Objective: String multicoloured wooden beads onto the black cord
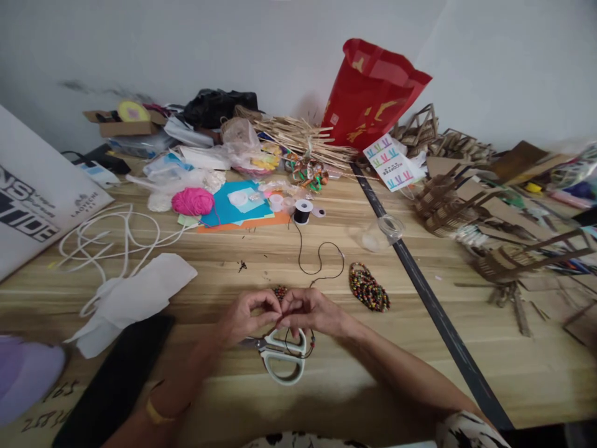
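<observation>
My left hand [247, 316] and my right hand [313, 310] meet fingertip to fingertip above the table, both pinched. A thin black cord [321, 269] runs from a white spool of black cord [303, 211] to my right hand, then hangs below it in a loop carrying a few small beads [313, 341]. Whatever the left fingertips pinch is too small to make out. Just behind the fingers lies a small pile of coloured beads [280, 292], partly hidden. White-handled scissors [283, 367] lie under my hands. To the right rests a heap of multicoloured beaded strings [368, 287].
Pink yarn [193, 202], blue paper [228, 205] and a red bag [373, 93] stand or lie at the back. White cable [130, 230] and white paper [135, 305] are at left. A clear container [383, 233] and small woven baskets [508, 261] are at right.
</observation>
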Demonstrator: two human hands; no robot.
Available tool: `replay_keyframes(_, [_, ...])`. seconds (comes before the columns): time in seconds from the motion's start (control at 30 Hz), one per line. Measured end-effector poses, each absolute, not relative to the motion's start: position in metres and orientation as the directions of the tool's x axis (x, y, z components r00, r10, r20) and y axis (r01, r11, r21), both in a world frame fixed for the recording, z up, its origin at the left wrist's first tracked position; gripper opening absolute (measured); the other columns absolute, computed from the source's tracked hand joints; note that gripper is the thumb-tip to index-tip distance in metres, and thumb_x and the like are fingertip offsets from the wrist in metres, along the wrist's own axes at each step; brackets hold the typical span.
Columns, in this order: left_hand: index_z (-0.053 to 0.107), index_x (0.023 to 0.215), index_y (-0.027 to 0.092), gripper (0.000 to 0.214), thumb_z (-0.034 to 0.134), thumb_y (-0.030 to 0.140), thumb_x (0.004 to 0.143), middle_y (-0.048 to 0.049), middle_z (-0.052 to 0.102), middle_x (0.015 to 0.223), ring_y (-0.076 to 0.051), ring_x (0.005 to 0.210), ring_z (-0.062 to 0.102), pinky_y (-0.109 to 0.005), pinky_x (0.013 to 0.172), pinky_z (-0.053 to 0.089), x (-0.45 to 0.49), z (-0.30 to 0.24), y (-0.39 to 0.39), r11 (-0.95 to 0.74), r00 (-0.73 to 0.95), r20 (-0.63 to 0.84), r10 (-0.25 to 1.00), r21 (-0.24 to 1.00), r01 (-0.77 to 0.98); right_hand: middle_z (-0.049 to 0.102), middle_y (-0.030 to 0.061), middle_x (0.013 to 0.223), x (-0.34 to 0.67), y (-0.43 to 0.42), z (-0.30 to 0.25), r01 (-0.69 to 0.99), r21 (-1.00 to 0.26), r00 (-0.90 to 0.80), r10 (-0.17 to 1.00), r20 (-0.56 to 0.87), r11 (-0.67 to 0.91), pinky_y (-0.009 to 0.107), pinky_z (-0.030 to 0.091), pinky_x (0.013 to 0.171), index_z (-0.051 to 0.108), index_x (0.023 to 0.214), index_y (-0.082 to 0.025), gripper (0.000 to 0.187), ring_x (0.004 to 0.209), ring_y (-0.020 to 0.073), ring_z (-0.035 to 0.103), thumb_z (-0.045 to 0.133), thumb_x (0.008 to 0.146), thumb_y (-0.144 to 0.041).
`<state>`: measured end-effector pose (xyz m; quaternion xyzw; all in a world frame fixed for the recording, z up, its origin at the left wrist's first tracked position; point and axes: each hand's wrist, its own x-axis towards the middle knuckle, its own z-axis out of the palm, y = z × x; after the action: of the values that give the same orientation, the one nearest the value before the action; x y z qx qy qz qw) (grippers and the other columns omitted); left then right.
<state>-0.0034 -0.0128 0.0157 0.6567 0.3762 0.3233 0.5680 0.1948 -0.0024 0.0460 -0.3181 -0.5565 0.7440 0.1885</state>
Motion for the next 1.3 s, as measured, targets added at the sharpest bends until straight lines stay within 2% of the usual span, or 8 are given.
replay_keyframes(0.13, [0.062, 0.073, 0.014, 0.012, 0.065, 0.025, 0.077, -0.0016, 0.062, 0.074, -0.015, 0.073, 0.057, -0.025, 0.071, 0.044, -0.004, 0.017, -0.011, -0.08, 0.487, 0.004, 0.873, 0.987, 0.136, 0.063, 0.0004, 0.067, 0.192, -0.001, 0.038, 0.054, -0.926, -0.688, 0.659, -0.305, -0.373, 0.014, 0.039, 0.04, 0.055, 0.078, -0.013, 0.038, 0.048, 0.0069, 0.056, 0.076, 0.065, -0.042])
replay_keyframes(0.4, [0.062, 0.072, 0.014, 0.012, 0.064, 0.025, 0.076, -0.0014, 0.062, 0.073, -0.015, 0.072, 0.056, -0.025, 0.071, 0.043, -0.003, 0.015, -0.012, -0.047, 0.473, -0.034, 0.88, 0.986, 0.159, 0.062, 0.001, 0.068, 0.197, 0.001, 0.035, 0.082, -0.955, -0.68, 0.684, -0.263, -0.286, 0.014, 0.039, 0.042, 0.058, 0.077, -0.012, 0.032, 0.049, 0.0062, 0.055, 0.069, 0.072, -0.042])
replay_keyframes(0.6, [0.062, 0.078, 0.015, 0.021, 0.053, 0.033, 0.082, -0.0012, 0.062, 0.072, -0.015, 0.071, 0.055, -0.025, 0.069, 0.043, -0.002, 0.019, -0.011, 0.063, 0.445, -0.129, 0.886, 0.985, 0.159, 0.06, -0.0003, 0.065, 0.196, 0.001, 0.034, 0.086, -0.98, -0.664, 0.722, -0.193, -0.182, 0.015, 0.037, 0.044, 0.056, 0.076, -0.012, 0.02, 0.048, 0.005, 0.051, 0.063, 0.077, -0.031])
replay_keyframes(0.8, [0.064, 0.073, 0.014, 0.019, 0.06, 0.032, 0.078, -0.0009, 0.064, 0.07, -0.016, 0.07, 0.056, -0.025, 0.069, 0.041, 0.0, 0.019, -0.011, -0.057, 0.455, -0.089, 0.886, 0.953, 0.297, 0.059, -0.0006, 0.064, 0.194, -0.001, 0.03, 0.105, -0.989, -0.654, 0.742, -0.147, -0.103, 0.016, 0.036, 0.047, 0.056, 0.075, -0.013, 0.015, 0.05, 0.0059, 0.05, 0.06, 0.079, -0.026])
replay_keyframes(0.93, [0.064, 0.073, 0.014, 0.02, 0.057, 0.031, 0.081, -0.0006, 0.064, 0.07, -0.015, 0.069, 0.056, -0.024, 0.068, 0.041, 0.001, 0.016, -0.012, -0.109, 0.458, -0.055, 0.887, 0.94, 0.323, 0.056, -0.0022, 0.063, 0.195, -0.001, 0.027, 0.196, -0.98, -0.628, 0.77, -0.112, 0.017, 0.017, 0.035, 0.05, 0.057, 0.079, -0.014, 0.012, 0.053, 0.0071, 0.048, 0.06, 0.081, -0.025])
replay_keyframes(1.13, [0.063, 0.072, 0.013, 0.022, 0.055, 0.032, 0.082, -0.0005, 0.063, 0.069, -0.015, 0.068, 0.055, -0.024, 0.067, 0.041, 0.002, 0.019, -0.013, -0.142, 0.424, -0.028, 0.905, 0.921, 0.363, 0.056, -0.0023, 0.067, 0.198, -0.001, 0.03, 0.363, -0.885, -0.608, 0.793, 0.012, 0.292, 0.017, 0.034, 0.053, 0.061, 0.084, -0.014, 0.007, 0.058, 0.0078, 0.046, 0.059, 0.083, -0.021])
replay_keyframes(1.3, [0.063, 0.072, 0.013, 0.024, 0.055, 0.033, 0.083, -0.0009, 0.064, 0.069, -0.016, 0.069, 0.056, -0.024, 0.067, 0.042, 0.002, 0.014, -0.014, -0.167, 0.436, -0.011, 0.9, 0.915, 0.368, 0.059, -0.0009, 0.069, 0.2, -0.006, 0.029, 0.41, -0.818, -0.614, 0.785, 0.079, 0.403, 0.018, 0.034, 0.055, 0.065, 0.086, -0.015, 0.01, 0.059, 0.0088, 0.047, 0.057, 0.086, -0.021])
